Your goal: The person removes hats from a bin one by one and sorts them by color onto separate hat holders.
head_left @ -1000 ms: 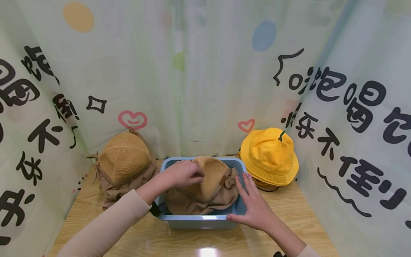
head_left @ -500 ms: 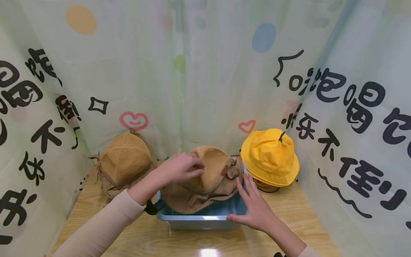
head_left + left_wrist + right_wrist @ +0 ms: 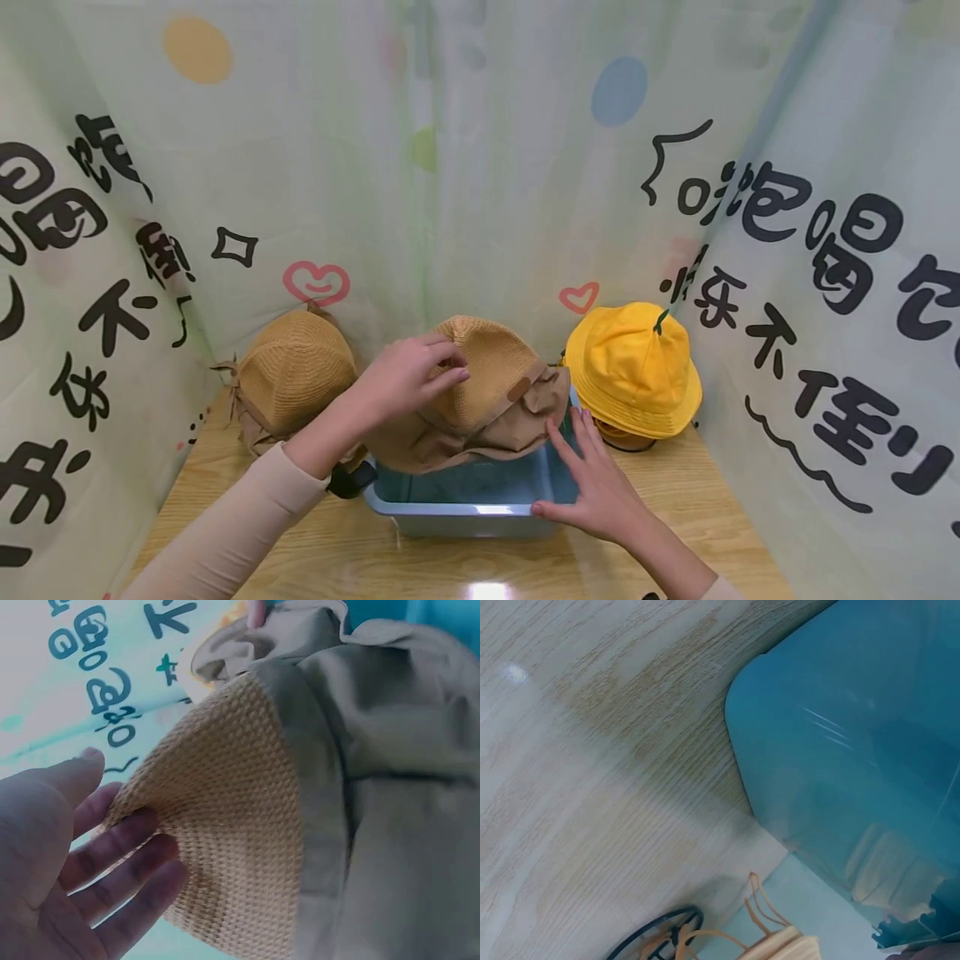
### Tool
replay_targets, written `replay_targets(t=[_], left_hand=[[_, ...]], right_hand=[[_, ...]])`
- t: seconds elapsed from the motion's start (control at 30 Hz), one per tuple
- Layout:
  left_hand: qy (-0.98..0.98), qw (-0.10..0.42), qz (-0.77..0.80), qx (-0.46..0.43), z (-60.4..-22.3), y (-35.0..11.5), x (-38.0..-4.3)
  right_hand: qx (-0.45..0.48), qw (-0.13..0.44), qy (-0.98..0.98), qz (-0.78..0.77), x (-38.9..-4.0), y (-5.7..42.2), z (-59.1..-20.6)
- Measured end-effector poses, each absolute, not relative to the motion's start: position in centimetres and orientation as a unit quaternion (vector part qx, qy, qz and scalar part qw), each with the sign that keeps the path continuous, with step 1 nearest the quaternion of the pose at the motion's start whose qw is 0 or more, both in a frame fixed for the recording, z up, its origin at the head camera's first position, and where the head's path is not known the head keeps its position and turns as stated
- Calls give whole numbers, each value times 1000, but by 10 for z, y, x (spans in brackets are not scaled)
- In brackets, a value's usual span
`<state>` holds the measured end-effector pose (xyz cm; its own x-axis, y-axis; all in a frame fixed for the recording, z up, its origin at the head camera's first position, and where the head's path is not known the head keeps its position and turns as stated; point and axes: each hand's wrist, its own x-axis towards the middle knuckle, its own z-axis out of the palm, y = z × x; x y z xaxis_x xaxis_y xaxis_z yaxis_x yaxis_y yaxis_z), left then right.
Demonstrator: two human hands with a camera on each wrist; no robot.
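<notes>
A straw-crowned sun hat [image 3: 491, 367] with a brown cloth brim is raised at the back of a blue plastic bin [image 3: 465, 523]. My left hand [image 3: 405, 375] grips the top of its crown; in the left wrist view the fingers [image 3: 124, 840] bend against the woven straw, with the brim hanging to the right. My right hand [image 3: 600, 483] rests with fingers spread on the bin's right rim, thumb at the front corner. The bin's blue wall [image 3: 817, 750] fills much of the right wrist view. The hat overlaps the bin's back rim in the head view.
To the left sits a similar straw hat [image 3: 296, 367] with a brown brim, partly behind my left arm. A yellow bucket hat [image 3: 630, 367] with a green sprout stands at the right, over other brown items. Printed curtains [image 3: 480, 208] enclose the wooden table [image 3: 330, 542].
My left hand has lifted the sun hat up and back from inside the bin, baring the bin's floor. My right hand has stayed on the rim.
</notes>
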<state>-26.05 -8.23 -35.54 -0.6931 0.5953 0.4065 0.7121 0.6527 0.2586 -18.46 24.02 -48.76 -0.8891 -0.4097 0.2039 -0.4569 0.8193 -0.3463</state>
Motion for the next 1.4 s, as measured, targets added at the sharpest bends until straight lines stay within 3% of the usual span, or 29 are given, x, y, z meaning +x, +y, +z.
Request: replay_targets(t=[0.77, 1.4], left_hand=[[-851, 320, -293, -296, -340, -122, -269], [-831, 355, -318, -287, -326, -147, -261]], right_hand=[[234, 69, -951, 191, -184, 239, -490], [222, 60, -954, 192, -186, 238, -490]])
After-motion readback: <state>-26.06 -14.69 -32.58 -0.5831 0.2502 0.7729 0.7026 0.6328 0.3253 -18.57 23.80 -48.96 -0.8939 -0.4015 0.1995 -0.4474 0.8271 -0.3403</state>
